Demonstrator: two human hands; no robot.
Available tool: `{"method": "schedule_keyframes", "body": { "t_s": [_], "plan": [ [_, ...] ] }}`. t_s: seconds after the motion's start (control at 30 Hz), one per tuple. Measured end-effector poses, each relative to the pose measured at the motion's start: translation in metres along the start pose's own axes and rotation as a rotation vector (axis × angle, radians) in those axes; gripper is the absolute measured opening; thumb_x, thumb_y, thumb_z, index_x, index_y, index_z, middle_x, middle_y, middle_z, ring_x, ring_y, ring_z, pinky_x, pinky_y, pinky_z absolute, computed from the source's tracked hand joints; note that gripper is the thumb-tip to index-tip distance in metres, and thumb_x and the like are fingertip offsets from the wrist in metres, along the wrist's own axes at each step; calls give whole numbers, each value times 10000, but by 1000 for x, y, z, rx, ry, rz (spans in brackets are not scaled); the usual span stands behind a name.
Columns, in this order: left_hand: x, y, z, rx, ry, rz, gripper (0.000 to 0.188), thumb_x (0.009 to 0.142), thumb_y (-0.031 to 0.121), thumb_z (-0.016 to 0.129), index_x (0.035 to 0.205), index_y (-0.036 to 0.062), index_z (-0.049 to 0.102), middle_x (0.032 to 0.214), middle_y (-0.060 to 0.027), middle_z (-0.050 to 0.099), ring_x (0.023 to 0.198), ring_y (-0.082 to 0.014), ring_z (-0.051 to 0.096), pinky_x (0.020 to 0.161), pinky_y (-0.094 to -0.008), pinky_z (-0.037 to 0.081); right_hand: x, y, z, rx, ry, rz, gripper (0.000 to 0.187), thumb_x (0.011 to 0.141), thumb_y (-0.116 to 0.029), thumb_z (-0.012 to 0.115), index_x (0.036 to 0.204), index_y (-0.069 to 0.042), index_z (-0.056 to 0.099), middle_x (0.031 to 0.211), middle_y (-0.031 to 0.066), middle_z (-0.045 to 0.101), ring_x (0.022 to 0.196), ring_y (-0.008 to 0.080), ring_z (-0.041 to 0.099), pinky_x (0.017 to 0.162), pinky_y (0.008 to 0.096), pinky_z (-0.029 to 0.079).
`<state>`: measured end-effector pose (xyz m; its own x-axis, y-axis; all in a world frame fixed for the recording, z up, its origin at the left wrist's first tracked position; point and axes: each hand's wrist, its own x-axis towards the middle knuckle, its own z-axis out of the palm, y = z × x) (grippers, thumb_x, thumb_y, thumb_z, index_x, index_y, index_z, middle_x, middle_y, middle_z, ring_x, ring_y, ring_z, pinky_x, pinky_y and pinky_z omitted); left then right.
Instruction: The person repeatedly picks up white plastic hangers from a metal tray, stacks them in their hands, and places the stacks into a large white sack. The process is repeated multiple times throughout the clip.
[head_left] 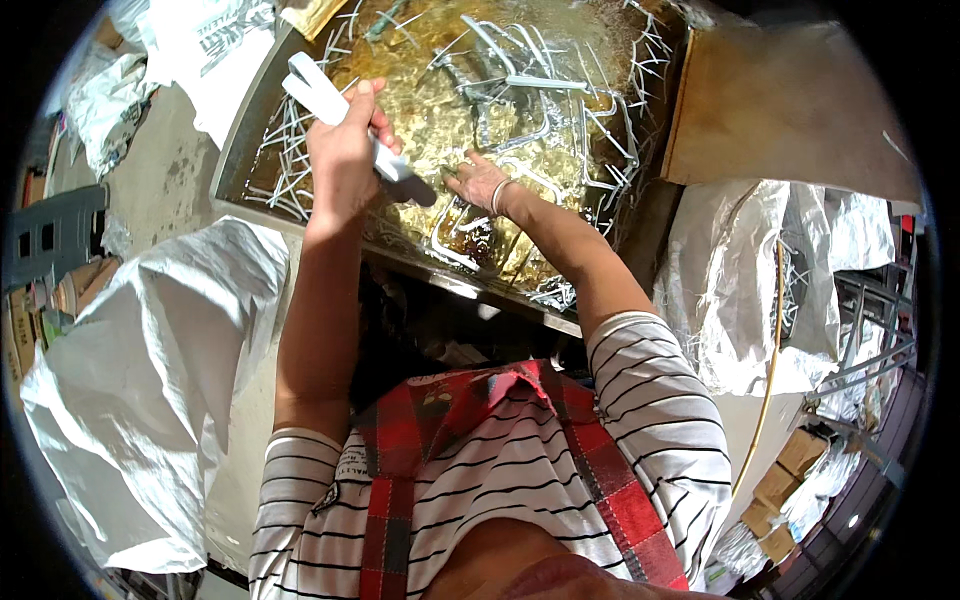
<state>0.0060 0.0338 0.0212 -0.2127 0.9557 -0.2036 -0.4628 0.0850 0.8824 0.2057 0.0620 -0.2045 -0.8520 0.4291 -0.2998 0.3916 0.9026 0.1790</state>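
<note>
My left hand point(345, 150) is closed around a long white plastic-looking piece point(318, 95), bent at its upper end. A dark grey, rounded end point(412, 190) sticks out below my fist; I cannot tell whether it belongs to the same piece. To its right, my right hand point(482, 186), with a pale band at the wrist, reaches down with its fingers apart at a glinting yellowish surface point(430, 110), which could be water or clear film. Thin white and clear plastic strips and bent frames point(545, 83) lie about both hands, inside a metal-edged trough point(237, 150).
A large white sack point(160, 370) stands at the left, with more white bags point(215, 60) behind it. Brown cardboard point(790, 110) leans over the trough's right side. Below it hangs an open white sack point(720, 290) with strips inside. Cardboard boxes point(785, 485) lie lower right.
</note>
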Motion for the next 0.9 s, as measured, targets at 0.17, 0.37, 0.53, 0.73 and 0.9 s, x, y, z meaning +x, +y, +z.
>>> {"method": "schedule_keyframes", "body": {
  "t_s": [0.17,0.37,0.53,0.73,0.9],
  "plan": [
    [-5,-21,1,175,-80,-115,350,888,257,526,988,-78,523,683,-91,557,513,-130,512,460,-253,430,-29,37,-55,29,-67,201,125,794,-149,532,853,-79,617,804,80,632,838,227,593,613,327,492],
    [-25,-62,35,64,-60,-484,538,867,318,558,1109,-139,410,961,-238,546,739,-278,609,600,-337,524,-85,43,-124,343,237,769,117,762,-109,530,840,-29,499,752,165,608,697,305,612,591,398,494],
    [-21,-92,41,-140,-142,-455,390,846,234,585,1038,-90,484,885,-156,549,747,-234,583,641,-330,496,-97,6,-168,625,457,549,285,707,-204,642,907,-16,563,807,159,574,773,303,583,681,395,489],
    [-23,-55,45,-132,13,-260,259,851,120,528,1033,-60,486,797,-123,550,664,-198,563,576,-304,468,-117,86,-109,879,429,1130,417,770,-345,634,1020,-15,587,874,189,641,813,288,628,737,352,490],
    [-5,-59,35,-57,32,-227,239,841,144,563,1000,-28,514,766,-85,541,587,-148,518,548,-279,449,-145,127,67,428,-16,1297,371,823,-274,554,1085,-22,482,993,203,606,901,351,606,790,431,487]
  ]
}}
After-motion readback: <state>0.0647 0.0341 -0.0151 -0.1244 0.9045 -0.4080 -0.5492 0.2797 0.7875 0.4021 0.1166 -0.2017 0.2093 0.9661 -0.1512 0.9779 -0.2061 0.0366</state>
